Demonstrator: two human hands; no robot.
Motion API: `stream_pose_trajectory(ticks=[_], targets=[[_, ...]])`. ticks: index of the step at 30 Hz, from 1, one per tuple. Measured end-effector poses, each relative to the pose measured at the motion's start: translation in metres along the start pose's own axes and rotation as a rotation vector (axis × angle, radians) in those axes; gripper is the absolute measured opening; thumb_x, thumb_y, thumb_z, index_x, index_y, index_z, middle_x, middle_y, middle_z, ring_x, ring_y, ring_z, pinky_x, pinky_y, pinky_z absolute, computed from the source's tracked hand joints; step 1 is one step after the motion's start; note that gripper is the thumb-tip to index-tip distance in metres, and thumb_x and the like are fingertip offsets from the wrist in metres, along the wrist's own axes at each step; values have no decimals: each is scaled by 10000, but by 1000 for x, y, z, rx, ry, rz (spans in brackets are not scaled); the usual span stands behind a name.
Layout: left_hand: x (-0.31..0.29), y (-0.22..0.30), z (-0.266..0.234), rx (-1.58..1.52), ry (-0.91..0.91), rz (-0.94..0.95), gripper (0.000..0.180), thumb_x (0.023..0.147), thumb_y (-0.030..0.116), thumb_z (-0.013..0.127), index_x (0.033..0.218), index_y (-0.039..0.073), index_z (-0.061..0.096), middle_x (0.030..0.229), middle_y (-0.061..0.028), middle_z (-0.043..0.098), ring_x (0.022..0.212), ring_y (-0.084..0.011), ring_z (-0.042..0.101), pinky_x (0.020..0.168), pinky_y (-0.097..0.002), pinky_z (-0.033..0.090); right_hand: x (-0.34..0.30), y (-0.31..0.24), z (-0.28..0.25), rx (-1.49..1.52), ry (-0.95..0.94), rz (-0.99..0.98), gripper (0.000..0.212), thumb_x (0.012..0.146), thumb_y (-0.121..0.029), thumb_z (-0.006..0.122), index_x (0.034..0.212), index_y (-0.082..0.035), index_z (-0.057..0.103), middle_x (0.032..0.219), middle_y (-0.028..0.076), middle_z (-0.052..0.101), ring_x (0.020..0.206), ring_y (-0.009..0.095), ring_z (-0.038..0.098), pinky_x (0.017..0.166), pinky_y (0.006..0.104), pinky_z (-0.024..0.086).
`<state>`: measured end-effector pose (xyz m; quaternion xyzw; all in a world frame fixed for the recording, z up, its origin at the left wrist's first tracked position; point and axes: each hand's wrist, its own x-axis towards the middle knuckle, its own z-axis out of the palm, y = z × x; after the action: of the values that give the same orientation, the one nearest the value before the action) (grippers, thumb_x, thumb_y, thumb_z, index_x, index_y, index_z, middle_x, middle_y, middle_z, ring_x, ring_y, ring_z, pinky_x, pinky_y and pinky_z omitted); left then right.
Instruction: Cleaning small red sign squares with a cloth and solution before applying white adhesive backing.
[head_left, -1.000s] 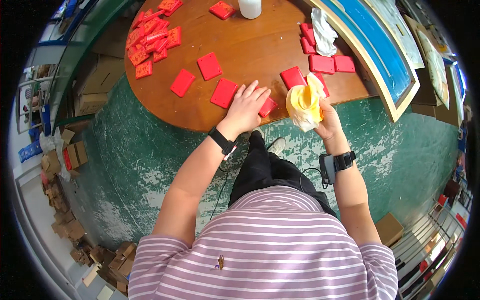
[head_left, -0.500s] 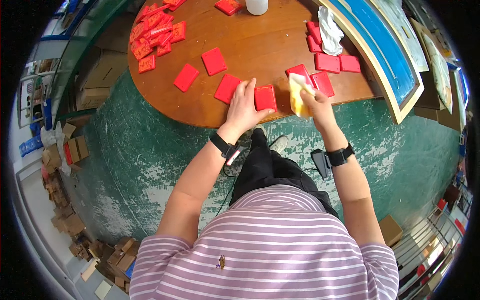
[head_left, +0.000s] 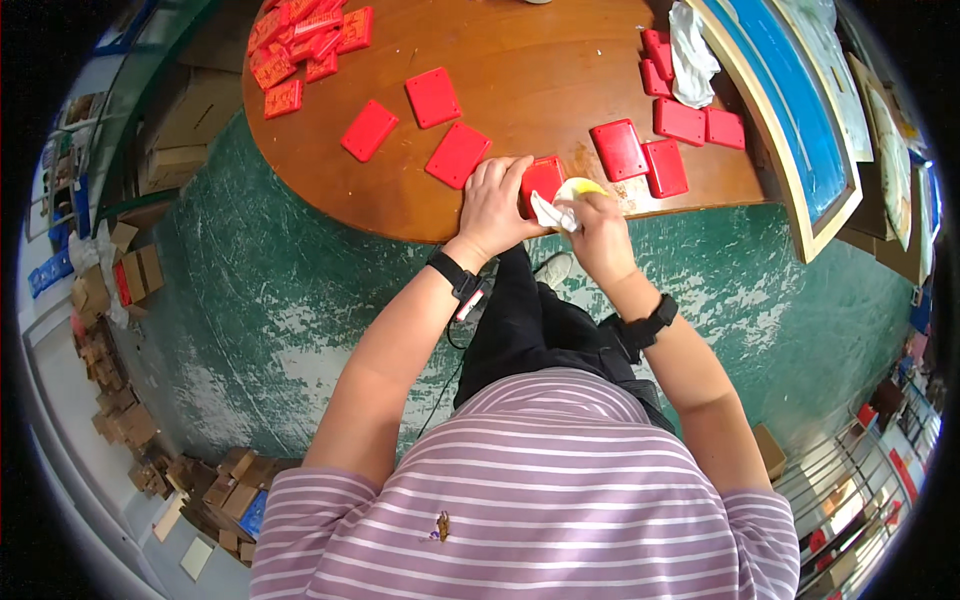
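At the near edge of the brown table (head_left: pixel 520 90), my left hand (head_left: pixel 490 207) steadies a red rectangular plastic piece (head_left: pixel 542 175) between thumb and fingers. My right hand (head_left: pixel 603 238) grips a white-and-yellow cloth (head_left: pixel 560 205), which lies against the near right corner of that piece and covers part of it. Left of my left hand lie three flat red pieces (head_left: pixel 458 155) with small holes at their corners. To the right of the cloth, two more red pieces (head_left: pixel 619 150) sit side by side.
A heap of red pieces with yellowish markings (head_left: pixel 300 40) is at the far left. On the right, several red pieces (head_left: pixel 680 121) lie near a crumpled white cloth (head_left: pixel 693 60). A wood-framed blue screen (head_left: pixel 785 110) overhangs the table's right side. Cardboard boxes (head_left: pixel 130 410) stand along the left.
My right hand has brought the cloth leftward onto the red piece held by my left hand. My left hand stays beside that piece. The view has shifted slightly.
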<state>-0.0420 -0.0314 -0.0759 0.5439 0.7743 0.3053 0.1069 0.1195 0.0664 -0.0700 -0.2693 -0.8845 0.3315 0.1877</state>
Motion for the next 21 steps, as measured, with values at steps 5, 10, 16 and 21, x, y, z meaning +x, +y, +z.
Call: stream_pose_trajectory(ticks=[5, 10, 16, 21], targets=[[5, 2, 5, -32, -35, -30, 824, 542, 346, 846, 1240, 80, 498, 1156, -90, 520, 1125, -303, 474, 967, -432, 382, 63, 3, 6, -61, 48, -33, 282, 666, 36, 612, 932, -32, 675, 925, 188, 617, 864, 392, 592, 778, 441, 501], [-1, -3, 0, -5, -61, -56, 820, 544, 343, 844, 1241, 83, 498, 1159, -90, 518, 1130, -301, 470, 968, -430, 382, 23, -4, 1, -121, 32, -81, 227, 696, -18, 635, 914, -47, 688, 895, 152, 624, 913, 357, 593, 837, 440, 485], [6, 2, 2, 10, -18, -15, 852, 540, 370, 870, 1243, 72, 492, 1108, -100, 526, 1062, -296, 492, 927, -423, 393, 55, 5, 3, -73, -23, -1, 244, 664, -4, 653, 903, -41, 685, 861, 157, 617, 876, 355, 591, 806, 426, 491], [2, -1, 3, 9, -43, -43, 804, 561, 385, 840, 1230, 86, 509, 1134, -87, 526, 1097, -298, 483, 942, -429, 393, 51, 4, 9, -72, 48, -62, 262, 668, 20, 622, 911, -50, 688, 873, 158, 610, 885, 358, 593, 809, 420, 498]])
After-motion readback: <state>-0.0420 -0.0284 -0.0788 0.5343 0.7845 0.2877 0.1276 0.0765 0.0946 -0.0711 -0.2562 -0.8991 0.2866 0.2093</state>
